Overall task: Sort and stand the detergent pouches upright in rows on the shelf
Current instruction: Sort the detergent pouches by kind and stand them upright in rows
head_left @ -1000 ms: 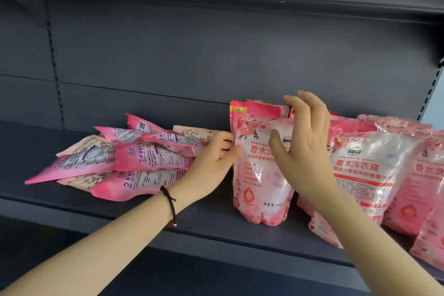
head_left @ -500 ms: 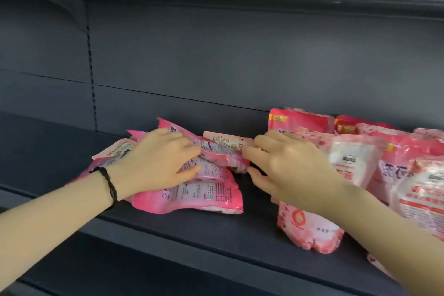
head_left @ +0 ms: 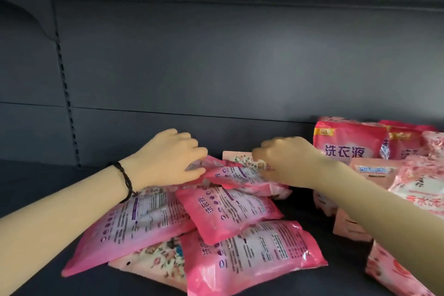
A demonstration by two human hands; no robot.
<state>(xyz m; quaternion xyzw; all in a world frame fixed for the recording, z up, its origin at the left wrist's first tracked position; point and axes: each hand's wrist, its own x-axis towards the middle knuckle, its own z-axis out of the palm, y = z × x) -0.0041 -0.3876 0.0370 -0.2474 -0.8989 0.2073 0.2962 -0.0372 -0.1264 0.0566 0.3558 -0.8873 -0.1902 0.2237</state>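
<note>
Left hand [head_left: 168,158] and right hand [head_left: 288,163] have gripped the glossy pink pouch [head_left: 236,179].

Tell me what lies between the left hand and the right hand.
Head view: the top pink pouch spans from left hand to right hand, a pale floral pouch just behind it.

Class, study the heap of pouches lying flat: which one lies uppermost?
The pink pouch between the hands: the left hand grips one end, the right hand is at the other, and the remaining heaped pouches lie beneath it.
</note>
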